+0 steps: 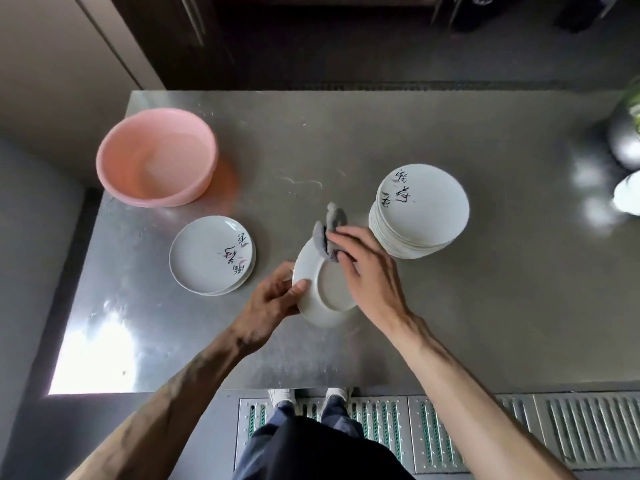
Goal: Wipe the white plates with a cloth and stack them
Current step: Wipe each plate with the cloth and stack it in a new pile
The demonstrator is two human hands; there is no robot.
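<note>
The left hand [273,299] grips a white plate [327,289] by its left rim, with the thumb lying across the underside near the edge and the other fingers curled behind it, out of sight. The plate is held off the bench [346,133], tilted up on edge so that its underside and foot ring face the camera. The right hand [367,275] reaches over from the right with its fingers bent over a grey cloth [330,230] and presses it against the far rim of the plate. The thumb of that hand cannot be seen. The cloth is bunched, and a loose end sticks out past the fingertips, beyond the plate's far edge. Both forearms are bare. Just right of the held plate and a little farther away stands a tall stack [420,209] of white plates, right side up, the top one carrying dark brush lettering near its left side. To the left of the hands, apart from them, lies a short stack [211,254] of the same plates with similar lettering on its right side. Farther left and away, a pink basin [156,157] sits on the bench near its far left corner. The bench top is brushed metal, with bright glare at its near left corner. Below its near edge, a pair of pale shoes [282,396] stands on a metal floor grate [450,427].
</note>
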